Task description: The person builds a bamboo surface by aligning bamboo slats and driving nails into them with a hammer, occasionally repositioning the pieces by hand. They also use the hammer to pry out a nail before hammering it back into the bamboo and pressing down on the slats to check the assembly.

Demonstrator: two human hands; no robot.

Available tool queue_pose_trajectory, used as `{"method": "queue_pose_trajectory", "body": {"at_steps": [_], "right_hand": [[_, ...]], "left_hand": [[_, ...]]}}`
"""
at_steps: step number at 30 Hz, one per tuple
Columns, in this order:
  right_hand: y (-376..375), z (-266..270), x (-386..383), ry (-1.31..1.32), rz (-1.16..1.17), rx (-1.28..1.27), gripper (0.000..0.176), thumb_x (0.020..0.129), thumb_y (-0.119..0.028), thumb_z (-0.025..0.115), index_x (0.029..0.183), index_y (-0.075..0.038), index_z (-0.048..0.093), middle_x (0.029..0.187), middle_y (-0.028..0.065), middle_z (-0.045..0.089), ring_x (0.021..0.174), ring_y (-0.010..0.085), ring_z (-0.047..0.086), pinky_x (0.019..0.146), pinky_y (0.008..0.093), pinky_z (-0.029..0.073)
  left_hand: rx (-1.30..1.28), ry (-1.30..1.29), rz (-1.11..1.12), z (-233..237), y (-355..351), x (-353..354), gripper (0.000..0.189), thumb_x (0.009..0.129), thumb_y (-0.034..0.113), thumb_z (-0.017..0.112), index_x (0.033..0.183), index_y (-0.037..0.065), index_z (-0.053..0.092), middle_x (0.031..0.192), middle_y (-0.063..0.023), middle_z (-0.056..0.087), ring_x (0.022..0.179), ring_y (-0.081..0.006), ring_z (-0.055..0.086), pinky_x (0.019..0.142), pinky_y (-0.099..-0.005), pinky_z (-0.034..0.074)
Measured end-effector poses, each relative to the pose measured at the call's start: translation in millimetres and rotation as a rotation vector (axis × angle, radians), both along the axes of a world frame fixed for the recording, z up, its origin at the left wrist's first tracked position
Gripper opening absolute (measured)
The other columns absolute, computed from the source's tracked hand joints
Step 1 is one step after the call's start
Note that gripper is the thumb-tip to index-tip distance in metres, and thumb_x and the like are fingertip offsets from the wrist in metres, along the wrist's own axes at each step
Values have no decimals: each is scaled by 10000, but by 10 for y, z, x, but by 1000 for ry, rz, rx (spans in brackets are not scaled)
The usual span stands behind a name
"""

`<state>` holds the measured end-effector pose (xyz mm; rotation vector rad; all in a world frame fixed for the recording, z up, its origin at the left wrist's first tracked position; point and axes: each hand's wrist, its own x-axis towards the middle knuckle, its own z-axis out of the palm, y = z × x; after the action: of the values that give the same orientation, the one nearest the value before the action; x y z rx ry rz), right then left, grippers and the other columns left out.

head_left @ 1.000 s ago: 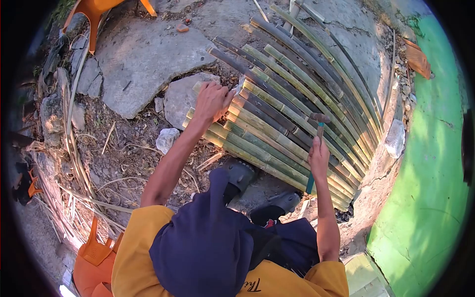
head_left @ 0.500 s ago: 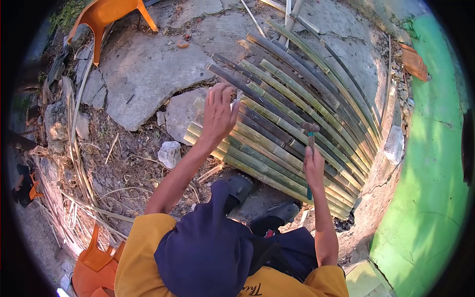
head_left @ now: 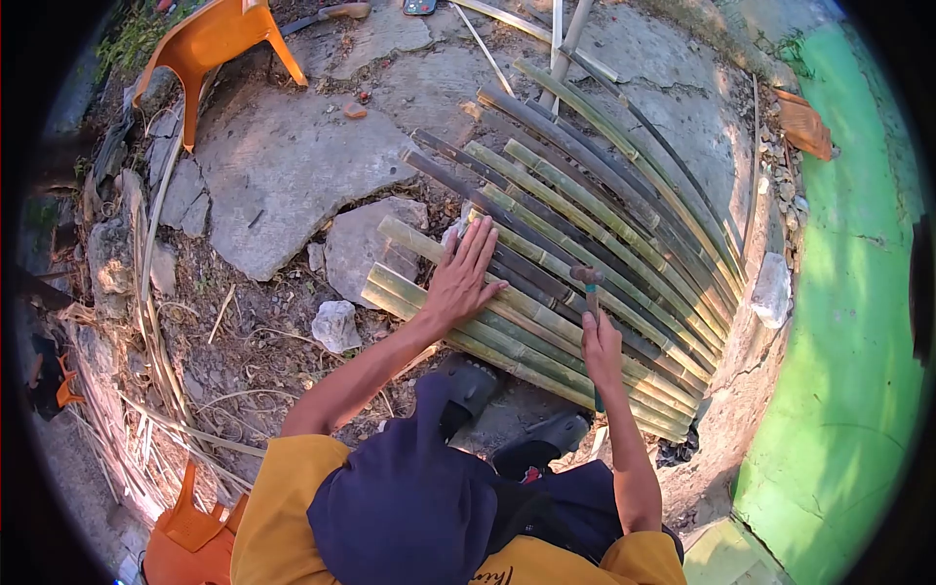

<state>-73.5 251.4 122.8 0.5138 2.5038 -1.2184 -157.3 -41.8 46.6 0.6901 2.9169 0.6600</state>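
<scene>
Cracked concrete (head_left: pixel 292 185), fanned green-and-brown bamboo strips (head_left: pixel 546 320), left hand (head_left: pixel 461 283) spread on them, right hand (head_left: pixel 602 349) gripping hammer (head_left: pixel 587 276)

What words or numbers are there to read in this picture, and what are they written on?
"Thi", on the yellow shirt; the rest is cut off or unclear.
Small red mark on the dark clothing: too small to read.
Blue-grey thing at the top edge: too small to read.
Hammer: no writing that I can make out.
</scene>
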Motion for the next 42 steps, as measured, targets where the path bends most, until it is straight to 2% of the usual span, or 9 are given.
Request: {"method": "queue_pose_trajectory", "body": {"at_steps": [9,17,19,24,28,32,38,40,42], "right_hand": [[839,597,-26,55,216,213,401,1114,-387,529,989,-8,572,694,226,594,661,478,573,626,527,419],[2528,1170,1264,-24,-66,527,277,1057,-290,636,1021,-16,612,672,200,607,580,391,559,592,492,415],[2776,1041,1830,23,-297,595,287,989,-270,715,945,-10,602,678,152,582,578,302,518,579,446,427],[3473,-96,3429,144,-669,764,184,940,-149,685,1032,0,628,805,228,684,734,425,688,674,504,540],[3583,-677,4196,25,-837,941,185,968,-162,662,1045,5,639,825,261,668,773,451,680,667,530,519],[3525,-1061,4582,-2,-889,965,230,978,-179,644,1092,20,657,907,241,710,837,450,698,709,512,530],[3492,-1498,4660,30,-1015,823,403,979,-231,652,1314,-8,631,1056,246,739,941,428,724,784,508,559],[3339,-1359,4531,-27,-1062,763,401,978,-234,657,1308,-8,635,1051,245,738,938,431,721,782,509,558],[3261,-1220,4410,-81,-1099,712,400,976,-238,661,1303,-8,639,1047,244,737,934,435,719,781,511,557]], "left_hand": [[-9,-15,-3,71,43,-19,859,1020,524,606,1673,66,285,1771,-176,177,1643,-337,162,1301,-617,85],[-100,-13,-26,133,96,-56,775,1053,475,579,1647,40,337,1756,-201,208,1633,-365,180,1296,-641,64],[-63,20,-24,188,95,-190,745,1060,455,575,1637,39,353,1747,-212,227,1628,-378,190,1292,-647,70],[38,56,73,72,-29,-577,613,1054,317,608,1572,28,454,1670,-246,363,1567,-425,314,1271,-599,219],[-17,77,-14,202,-131,-992,361,989,231,673,1296,50,614,1305,-163,613,1264,-366,569,1082,-528,412],[-168,48,-96,448,-71,-1146,369,908,311,772,1164,88,627,1179,-116,622,1166,-333,591,1013,-494,431],[-113,208,129,398,-58,-738,736,829,508,845,1318,45,546,1179,-156,624,1171,-378,606,1029,-462,467],[-40,-292,384,341,-137,-565,762,885,565,792,1334,2,544,1139,-172,682,1066,-364,656,980,-516,488],[-35,-281,352,202,-229,-561,729,922,590,749,1275,-34,608,1048,-183,721,940,-340,695,905,-492,530]]}}
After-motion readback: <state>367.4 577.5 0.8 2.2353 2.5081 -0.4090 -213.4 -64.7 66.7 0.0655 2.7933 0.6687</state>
